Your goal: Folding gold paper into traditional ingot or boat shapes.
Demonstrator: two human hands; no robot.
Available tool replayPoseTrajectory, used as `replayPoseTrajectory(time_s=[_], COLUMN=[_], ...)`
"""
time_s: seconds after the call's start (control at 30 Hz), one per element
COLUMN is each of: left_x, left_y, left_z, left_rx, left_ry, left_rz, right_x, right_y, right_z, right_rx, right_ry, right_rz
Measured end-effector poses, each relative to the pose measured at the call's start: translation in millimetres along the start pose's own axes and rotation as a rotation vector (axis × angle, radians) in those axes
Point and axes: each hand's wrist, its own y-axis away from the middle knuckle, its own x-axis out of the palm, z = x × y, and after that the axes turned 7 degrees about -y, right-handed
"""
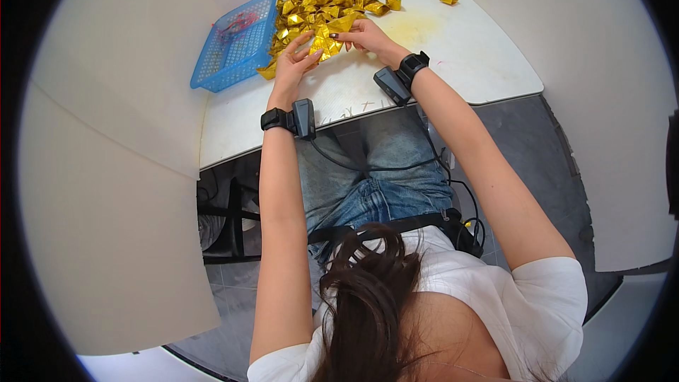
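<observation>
Between my two hands, above the near side of the table, is a piece of shiny gold foil paper [325, 44], creased and partly folded with pointed corners. My left hand [291, 64] grips its left side, thumb along the lower edge and fingers curved around it. On the right, my right hand [368, 34] pinches the upper right part between thumb and fingers. Just beyond my hands lies a heap of folded gold paper ingots [318, 6], some standing in rows toward the far edge. The side of the paper facing away from me is hidden.
A blue perforated plastic basket [212, 76] with red material [244, 21] inside stands left of the heap. The white table [481, 64] has a yellow stain at its right. White partitions [120, 134] flank it. Cables [396, 168] hang from black wrist bands across my lap.
</observation>
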Motion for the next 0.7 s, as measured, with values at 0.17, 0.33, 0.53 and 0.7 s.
replayPoseTrajectory(time_s=[0.17,0.33,0.53,0.7], left_x=[2,0,-8,-8], left_y=[0,-3,-9,-11], left_z=[-2,3,13,20], left_rx=[-0.035,-0.081,-0.01,0.157], left_ry=[0.0,0.037,-0.093,0.009], left_rz=[-0.038,-0.051,-0.064,-0.127], right_x=[-1,1,4,5], right_y=[-1,2,9,10], right_z=[-1,3,6,8], right_rx=[-0.007,0.01,-0.093,-0.059], right_ry=[0.006,-0.019,-0.067,-0.035], right_rz=[0.016,0.044,0.171,0.24])
